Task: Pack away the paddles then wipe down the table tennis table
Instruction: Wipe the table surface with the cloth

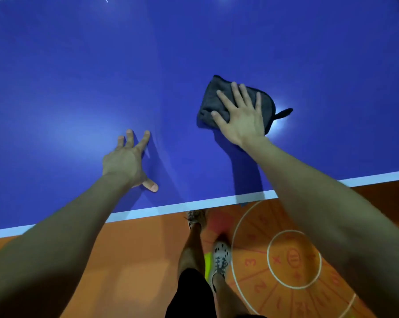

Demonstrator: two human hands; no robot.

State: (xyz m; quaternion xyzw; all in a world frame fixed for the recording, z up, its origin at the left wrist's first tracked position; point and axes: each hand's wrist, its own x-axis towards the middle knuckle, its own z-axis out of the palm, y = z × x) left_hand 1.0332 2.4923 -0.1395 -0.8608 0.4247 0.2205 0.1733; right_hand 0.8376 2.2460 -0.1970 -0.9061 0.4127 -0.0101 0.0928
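The blue table tennis table (pixel 79 76) fills the upper view, its white edge line running along the near side. A folded dark grey cloth (pixel 213 97) lies on the table right of centre. My right hand (pixel 241 115) lies flat on the cloth with straight spread fingers, pressing it onto the surface. My left hand (pixel 130 157) rests on the bare table to the left, propped on spread fingertips and thumb, holding nothing. No paddles are in view.
The table's near edge (pixel 182 206) crosses the view diagonally. Below it is an orange floor (pixel 129 260) with a white circle marking and numbers (pixel 292 260). My legs and shoes (pixel 220 255) stand close to the table edge.
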